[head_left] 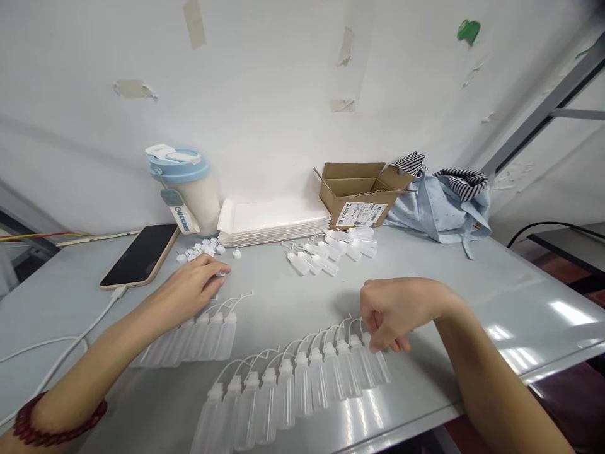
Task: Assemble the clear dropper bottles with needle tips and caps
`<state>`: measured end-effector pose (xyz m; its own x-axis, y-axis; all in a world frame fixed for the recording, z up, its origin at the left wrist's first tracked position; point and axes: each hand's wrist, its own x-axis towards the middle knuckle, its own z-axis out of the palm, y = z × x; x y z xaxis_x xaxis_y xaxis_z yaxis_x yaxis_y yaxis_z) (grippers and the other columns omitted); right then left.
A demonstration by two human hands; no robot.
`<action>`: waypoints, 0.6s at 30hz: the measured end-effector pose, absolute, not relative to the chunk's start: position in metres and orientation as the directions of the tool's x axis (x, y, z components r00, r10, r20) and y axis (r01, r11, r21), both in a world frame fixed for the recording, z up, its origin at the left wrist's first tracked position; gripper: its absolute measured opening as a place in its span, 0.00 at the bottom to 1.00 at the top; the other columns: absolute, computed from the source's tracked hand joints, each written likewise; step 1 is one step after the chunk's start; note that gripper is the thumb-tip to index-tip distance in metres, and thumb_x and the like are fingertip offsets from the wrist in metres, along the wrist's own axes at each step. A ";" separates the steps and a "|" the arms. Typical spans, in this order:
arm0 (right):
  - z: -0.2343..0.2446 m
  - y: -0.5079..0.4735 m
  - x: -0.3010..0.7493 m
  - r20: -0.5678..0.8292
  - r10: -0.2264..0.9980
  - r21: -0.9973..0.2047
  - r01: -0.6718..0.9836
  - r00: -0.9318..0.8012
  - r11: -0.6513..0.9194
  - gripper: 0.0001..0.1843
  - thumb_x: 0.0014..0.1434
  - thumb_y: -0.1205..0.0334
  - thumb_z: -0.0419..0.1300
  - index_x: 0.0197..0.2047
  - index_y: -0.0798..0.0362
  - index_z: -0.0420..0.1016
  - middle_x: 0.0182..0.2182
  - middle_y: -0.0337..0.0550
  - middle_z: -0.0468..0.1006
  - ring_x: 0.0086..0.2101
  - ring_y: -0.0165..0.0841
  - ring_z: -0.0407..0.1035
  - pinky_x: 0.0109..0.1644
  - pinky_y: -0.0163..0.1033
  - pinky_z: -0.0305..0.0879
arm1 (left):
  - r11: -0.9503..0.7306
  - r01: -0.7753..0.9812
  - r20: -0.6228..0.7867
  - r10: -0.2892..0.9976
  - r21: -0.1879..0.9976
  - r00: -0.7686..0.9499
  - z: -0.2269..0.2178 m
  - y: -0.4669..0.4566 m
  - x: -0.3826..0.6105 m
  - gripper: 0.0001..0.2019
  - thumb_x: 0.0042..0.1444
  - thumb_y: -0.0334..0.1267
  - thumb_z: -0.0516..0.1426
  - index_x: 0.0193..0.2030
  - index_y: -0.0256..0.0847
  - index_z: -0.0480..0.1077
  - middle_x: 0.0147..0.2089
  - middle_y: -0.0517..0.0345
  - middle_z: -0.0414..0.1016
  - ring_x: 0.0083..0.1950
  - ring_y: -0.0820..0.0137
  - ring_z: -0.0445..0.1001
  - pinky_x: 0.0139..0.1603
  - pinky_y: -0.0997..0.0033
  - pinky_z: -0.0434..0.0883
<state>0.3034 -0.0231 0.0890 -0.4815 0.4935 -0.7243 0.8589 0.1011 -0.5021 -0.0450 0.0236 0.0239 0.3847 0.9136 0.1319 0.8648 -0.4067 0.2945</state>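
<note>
My left hand (196, 284) pinches a small white cap (220, 273) between thumb and forefinger, beside a pile of loose white caps (201, 248). Under its wrist lies a short row of clear plastic squeeze bottles (215, 335). A longer row of such bottles (302, 381), each with a white top and a thin strap, runs along the front of the table. At that row's right end, my right hand (390, 312) has its fingers curled round the top of the last bottle (378, 366); the fingers partly hide its cap.
Several more small bottles (326, 250) lie in a heap before a stack of white envelopes (274, 221) and an open cardboard box (362, 195). A blue-lidded cup (189, 189) and a phone (140, 255) with a white cable stand left; a light blue cloth bag (439, 205) sits right.
</note>
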 end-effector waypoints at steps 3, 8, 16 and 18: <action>0.087 -0.021 0.301 -0.773 0.456 -0.448 0.888 -0.441 0.101 0.13 0.47 0.62 0.60 0.14 0.56 0.68 0.13 0.36 0.71 0.18 0.28 0.68 0.28 0.35 0.64 | -0.360 0.881 0.069 0.932 0.307 0.357 0.030 0.016 -0.045 0.19 0.59 0.46 0.45 0.44 0.39 0.72 0.45 0.48 0.73 0.42 0.59 0.73 0.46 0.62 0.67; 0.088 -0.022 0.298 -0.785 0.471 -0.389 0.912 -0.403 0.133 0.15 0.46 0.59 0.58 0.14 0.57 0.68 0.13 0.37 0.70 0.17 0.28 0.66 0.26 0.34 0.61 | -0.335 0.898 0.043 0.940 0.286 0.337 0.036 0.009 -0.046 0.18 0.61 0.41 0.44 0.46 0.36 0.71 0.46 0.48 0.72 0.42 0.60 0.73 0.48 0.63 0.65; 0.085 -0.024 0.295 -0.780 0.487 -0.369 0.917 -0.393 0.150 0.14 0.44 0.62 0.58 0.12 0.56 0.66 0.11 0.36 0.68 0.17 0.27 0.64 0.28 0.34 0.62 | -0.355 0.889 0.060 0.934 0.289 0.353 0.027 0.014 -0.050 0.19 0.59 0.45 0.45 0.43 0.37 0.71 0.43 0.49 0.71 0.39 0.59 0.73 0.44 0.61 0.66; 0.085 -0.023 0.295 -0.772 0.499 -0.367 0.917 -0.394 0.156 0.13 0.44 0.64 0.58 0.12 0.56 0.65 0.11 0.36 0.68 0.17 0.26 0.63 0.26 0.33 0.61 | -0.361 0.888 0.073 0.932 0.284 0.355 0.025 0.016 -0.051 0.19 0.58 0.44 0.44 0.43 0.38 0.71 0.43 0.48 0.71 0.39 0.59 0.73 0.44 0.61 0.66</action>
<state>0.2953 -0.0234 0.0847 -0.3939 0.4992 -0.7718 0.9170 0.1557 -0.3673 -0.0506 0.0155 0.0248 0.3552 0.9320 0.0728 0.8882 -0.3607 0.2845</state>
